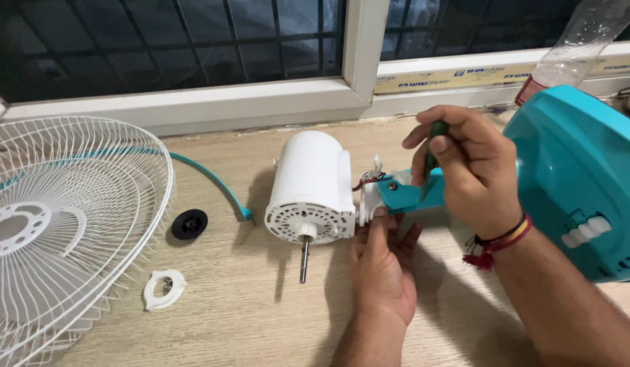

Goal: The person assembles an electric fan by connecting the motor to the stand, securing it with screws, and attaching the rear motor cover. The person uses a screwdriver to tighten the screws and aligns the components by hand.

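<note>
A white fan motor housing (311,183) lies on the wooden table with its metal shaft (304,259) pointing toward me. A teal neck piece (404,196) joins it to the teal fan base (573,177) at the right. My left hand (381,268) rests on the table with its fingertips against the white joint under the neck. My right hand (464,170) grips a green-handled screwdriver (434,146), its tip down on the teal neck.
A white wire fan guard (63,224) with a teal rim strip lies at the left. A black round nut (190,223) and a white ring nut (164,289) sit beside it. A clear plastic bottle (580,41) leans at the window sill (260,102) behind.
</note>
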